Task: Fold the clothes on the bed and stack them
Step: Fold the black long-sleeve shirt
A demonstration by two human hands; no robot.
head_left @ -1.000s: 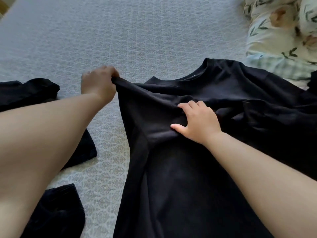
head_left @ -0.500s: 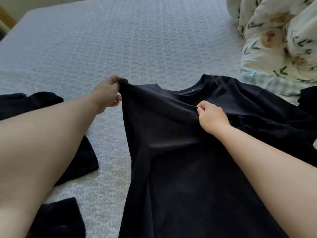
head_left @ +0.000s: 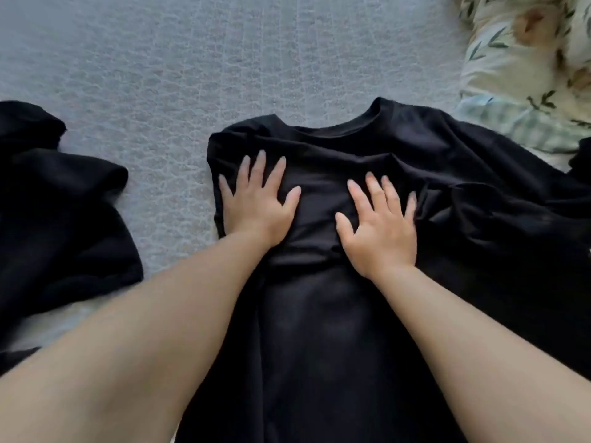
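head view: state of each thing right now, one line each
black shirt: spread on the bed, collar away from the person, right side rumpled
left hand: open, flat on the shirt
right hand: open, flat on the shirt
dark garment: left of the shirt, crumpled
floral duvet: bunched, top right

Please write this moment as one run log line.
phase: smoothing | left hand: flat on black shirt | right hand: flat on shirt | grip: none | bed
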